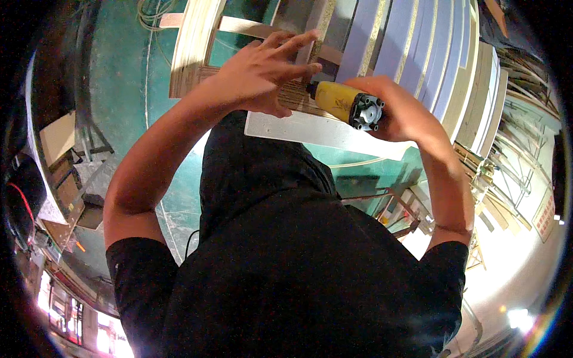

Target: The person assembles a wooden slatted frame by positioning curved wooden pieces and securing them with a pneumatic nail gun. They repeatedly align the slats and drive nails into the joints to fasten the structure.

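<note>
My right hand (399, 113) is wrapped round a yellow nail gun (335, 100), whose silver and black bolted cap faces me. Its narrow dark end points left, close to the layered wood edge below my left hand (256, 76). That hand is stretched out with fingers spread, holding nothing; whether its palm rests on the wood is hidden. Under both hands lies a wooden frame (196, 45) with a thick plywood side and a crosspiece (248, 27). Several lavender-grey boards (365, 37) with raw pale edges run side by side away from me.
A whitish board (322, 135) sticks out along the near edge, close to my body. Wood strips (504, 161) are piled at the right. A metal-framed stand (391, 209) is at lower right. Coiled hose (149, 18) lies on the green floor (125, 77) at far left.
</note>
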`<state>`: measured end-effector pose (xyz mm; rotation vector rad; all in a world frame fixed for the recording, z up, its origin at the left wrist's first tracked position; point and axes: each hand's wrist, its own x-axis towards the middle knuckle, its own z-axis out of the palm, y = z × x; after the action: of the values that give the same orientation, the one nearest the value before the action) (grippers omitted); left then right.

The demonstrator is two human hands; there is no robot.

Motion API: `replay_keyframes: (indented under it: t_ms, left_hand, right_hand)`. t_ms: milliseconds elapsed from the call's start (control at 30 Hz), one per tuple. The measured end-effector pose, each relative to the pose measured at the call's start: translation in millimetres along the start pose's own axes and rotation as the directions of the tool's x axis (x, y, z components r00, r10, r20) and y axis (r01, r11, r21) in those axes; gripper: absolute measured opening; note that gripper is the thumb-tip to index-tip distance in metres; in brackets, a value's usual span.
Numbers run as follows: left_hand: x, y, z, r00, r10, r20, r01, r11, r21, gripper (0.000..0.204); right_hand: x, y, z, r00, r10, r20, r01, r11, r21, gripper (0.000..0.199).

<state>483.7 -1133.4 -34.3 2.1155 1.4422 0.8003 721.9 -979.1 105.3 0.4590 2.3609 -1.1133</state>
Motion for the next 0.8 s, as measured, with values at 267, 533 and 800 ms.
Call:
replay_keyframes:
  t_ms: [267, 533, 800]
  left_hand:
    - [2, 5, -13, 0.995, -0.033, 0.096, 0.035, 0.999, -0.017, 0.102]
    - [1, 8, -14, 0.995, -0.057, 0.087, 0.062, 0.997, -0.05, 0.099]
    - [3, 8, -15, 0.989, -0.079, 0.125, 0.09, 0.992, -0.086, 0.101]
  right_hand:
    - [-4, 4, 6, 0.997, 0.001, -0.077, 0.0, 1.0, 0.014, 0.076]
    - [6, -5, 3, 0.996, 0.077, -0.039, -0.074, 0.995, 0.072, 0.056]
    - [7, -11, 5, 0.996, 0.064, -0.063, -0.056, 0.991, 0.123, 0.044]
